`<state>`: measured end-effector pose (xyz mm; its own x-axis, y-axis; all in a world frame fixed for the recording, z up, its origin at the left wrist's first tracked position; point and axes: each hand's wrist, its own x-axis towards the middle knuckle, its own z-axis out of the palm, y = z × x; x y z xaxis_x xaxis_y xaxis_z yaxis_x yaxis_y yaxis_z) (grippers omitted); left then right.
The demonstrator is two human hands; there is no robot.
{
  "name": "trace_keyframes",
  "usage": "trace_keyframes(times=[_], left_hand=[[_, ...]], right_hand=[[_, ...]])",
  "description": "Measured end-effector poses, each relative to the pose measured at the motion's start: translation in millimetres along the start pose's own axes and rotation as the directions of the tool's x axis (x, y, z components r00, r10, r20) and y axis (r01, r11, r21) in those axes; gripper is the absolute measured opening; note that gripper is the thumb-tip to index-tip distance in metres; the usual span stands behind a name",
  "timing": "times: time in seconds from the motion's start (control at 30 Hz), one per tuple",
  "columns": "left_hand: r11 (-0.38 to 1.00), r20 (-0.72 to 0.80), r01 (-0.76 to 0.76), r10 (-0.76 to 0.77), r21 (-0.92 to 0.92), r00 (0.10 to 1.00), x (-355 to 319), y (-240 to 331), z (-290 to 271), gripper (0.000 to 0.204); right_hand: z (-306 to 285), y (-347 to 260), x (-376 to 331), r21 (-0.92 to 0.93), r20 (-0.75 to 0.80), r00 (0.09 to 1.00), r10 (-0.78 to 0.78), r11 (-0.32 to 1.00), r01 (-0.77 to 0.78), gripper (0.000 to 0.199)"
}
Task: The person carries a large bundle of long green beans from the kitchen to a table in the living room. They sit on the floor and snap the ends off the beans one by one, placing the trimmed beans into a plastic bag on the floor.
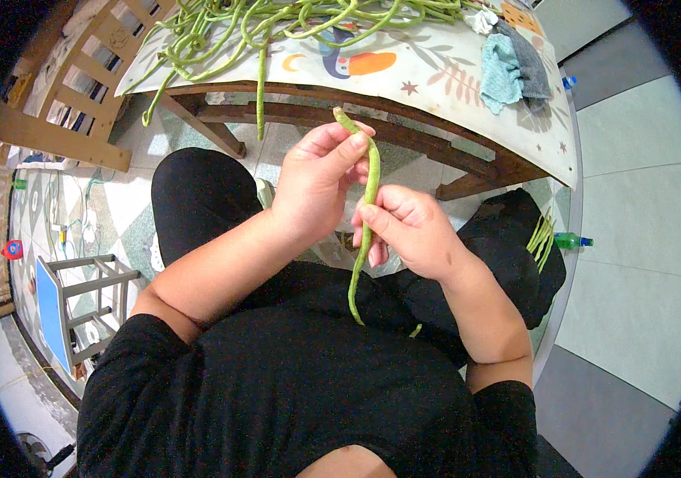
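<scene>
A long green bean [371, 179] hangs upright in front of me, held in both hands above my lap. Close to its brownish top end, my left hand [320, 171] pinches it between thumb and fingers. Lower down, my right hand [408, 227] grips the same bean near its middle, with the thumb on top. Its thin tail curves down over my black clothing. A short green bean piece [415, 331] rests on my lap. On the table beyond my hands lies a tangled heap of long beans [277, 20], and a few dangle over the front edge.
The table [436, 84] has a printed cover; a teal cloth [501, 73] and crumpled white tissue [481, 21] lie on it. Several bean lengths [542, 239] are by my right knee, near a green bottle [570, 240]. A blue-topped stool [58, 311] lies at left, beside a wooden slatted chair [78, 103].
</scene>
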<state>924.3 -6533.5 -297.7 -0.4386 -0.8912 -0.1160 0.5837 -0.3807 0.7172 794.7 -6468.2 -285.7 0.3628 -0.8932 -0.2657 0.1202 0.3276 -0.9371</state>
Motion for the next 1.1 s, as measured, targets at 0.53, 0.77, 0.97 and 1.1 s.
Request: trace_keyframes(times=[0.53, 0.77, 0.97, 1.1], left_hand=[[0.882, 0.165, -0.117, 0.045, 0.457, 0.985, 7.6, 8.2, -8.1, 0.024], [-0.650, 0.816, -0.564, 0.156, 0.509, 0.556, 11.2, 24.4, -0.8, 0.039], [-0.570, 0.783, -0.580, 0.203, 0.582, 0.587, 13.3, 12.8, -10.6, 0.020], [-0.212, 0.587, -0.548, 0.258, 0.809, 0.768, 10.5, 5.1, -10.4, 0.011]], right_hand=[[-26.2, -5.4, -0.4, -0.342, -0.249, 0.941, -0.230, 0.930, 0.137, 0.020], [-23.6, -4.0, -2.0, -0.749, -0.315, 0.860, -0.400, 0.661, 0.033, 0.023], [-21.9, -4.1, -2.9, -0.390, -0.268, 0.947, -0.179, 0.918, 0.063, 0.023], [-16.6, -4.2, -2.3, -0.274, -0.182, 0.981, -0.067, 0.962, 0.015, 0.019]])
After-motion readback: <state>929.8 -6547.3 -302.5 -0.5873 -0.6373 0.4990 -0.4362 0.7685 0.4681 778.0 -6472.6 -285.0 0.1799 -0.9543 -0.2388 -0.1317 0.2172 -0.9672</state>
